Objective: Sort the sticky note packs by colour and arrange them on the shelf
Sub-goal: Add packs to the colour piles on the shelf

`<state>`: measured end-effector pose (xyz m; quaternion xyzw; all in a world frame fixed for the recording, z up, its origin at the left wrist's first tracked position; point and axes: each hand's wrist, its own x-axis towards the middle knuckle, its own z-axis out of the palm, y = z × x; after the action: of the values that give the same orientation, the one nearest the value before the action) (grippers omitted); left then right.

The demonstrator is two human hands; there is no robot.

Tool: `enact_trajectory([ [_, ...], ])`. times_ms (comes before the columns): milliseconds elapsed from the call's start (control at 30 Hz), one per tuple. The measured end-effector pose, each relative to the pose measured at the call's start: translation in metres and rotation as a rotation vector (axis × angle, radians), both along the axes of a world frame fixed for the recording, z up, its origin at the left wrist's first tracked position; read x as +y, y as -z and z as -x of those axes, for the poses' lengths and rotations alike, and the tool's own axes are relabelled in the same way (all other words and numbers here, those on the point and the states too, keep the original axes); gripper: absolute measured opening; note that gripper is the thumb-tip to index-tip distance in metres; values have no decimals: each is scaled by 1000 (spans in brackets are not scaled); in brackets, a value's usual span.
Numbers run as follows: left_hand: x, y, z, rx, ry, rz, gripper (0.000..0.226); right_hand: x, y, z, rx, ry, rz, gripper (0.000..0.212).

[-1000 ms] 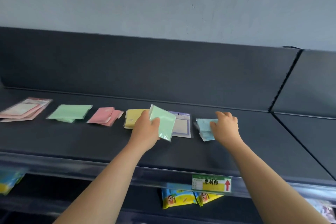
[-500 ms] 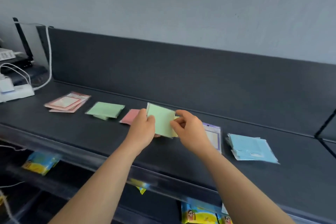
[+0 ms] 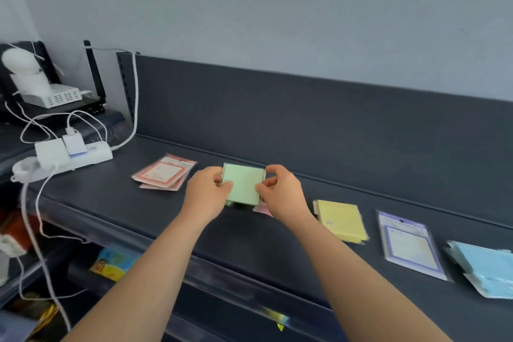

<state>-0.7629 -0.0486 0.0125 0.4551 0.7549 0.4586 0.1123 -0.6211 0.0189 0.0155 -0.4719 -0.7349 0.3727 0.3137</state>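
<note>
Near the frame's centre, the left hand (image 3: 206, 191) and right hand (image 3: 283, 193) both pinch a green pack (image 3: 243, 184) by its side edges, low over the dark shelf (image 3: 277, 233). To its left lies a red-framed pack (image 3: 163, 175). Rightward run a pink pack (image 3: 262, 209), largely hidden, yellow packs (image 3: 341, 221), a purple-framed pack (image 3: 410, 247) and blue packs (image 3: 485, 266). A white power strip (image 3: 72, 154) sits upper left.
</note>
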Motion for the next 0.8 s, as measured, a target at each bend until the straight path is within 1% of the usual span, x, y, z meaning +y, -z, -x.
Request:
enact_trajectory([
  [133, 16, 11, 36, 55, 13, 47, 19, 5, 4, 39, -135, 31, -22, 26],
  [167, 19, 14, 43, 76, 21, 60, 20, 6, 5, 46, -166, 38, -39, 21],
  [233, 26, 21, 52, 124, 40, 87, 21, 9, 11, 57, -274, 51, -94, 4],
  [267, 29, 24, 57, 149, 53, 104, 21, 11, 13, 61, -325, 60, -112, 5],
  [333, 33, 29, 61, 219, 73, 149, 20, 12, 17, 65, -398, 62, -131, 16],
  [400, 35, 32, 63, 308, 84, 175, 21, 12, 18, 67, -435, 68, -152, 24],
  [433, 35, 32, 63, 352, 89, 176, 24, 11, 17, 67, -447, 73, -163, 24],
  [533, 32, 29, 61, 472, 117, 141, 34, 8, 15, 62, -503, 66, -243, 7],
  [667, 28, 17, 43, 531, 180, 45, 37, 3, 9, 42, -516, 104, -352, 28],
  [800, 31, 7, 15, 565, 261, -10, 33, -2, 4, 9, -559, 180, -435, 29],
])
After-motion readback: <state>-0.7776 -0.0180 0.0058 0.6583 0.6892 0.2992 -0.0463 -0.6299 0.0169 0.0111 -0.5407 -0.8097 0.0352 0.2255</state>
